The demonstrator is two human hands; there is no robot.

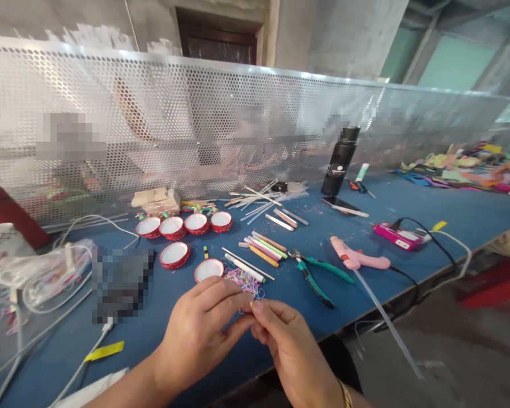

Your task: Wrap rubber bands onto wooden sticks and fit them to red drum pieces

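My left hand [204, 328] and my right hand [284, 340] meet fingertip to fingertip above the table's front edge. Both are pinched closed, and whatever sits between the fingers is too small or too hidden to name. Just behind them lies a tangle of colourful threads [249, 280], partly covered by my fingers. A round red-rimmed piece with a white face [209, 270] rests beyond my left hand. Another such red-rimmed piece [174, 255] lies further left, and a row of several more [196, 223] stands behind, with small coloured bits at their tops.
Green-handled pliers [317, 272] and a pink glue gun [357, 258] with a long glue stick lie to the right. Several markers [266, 249] are at the centre. A black bottle [340, 161] stands near the perforated metal divider [238, 113]. Cables [79, 294] cross the left side.
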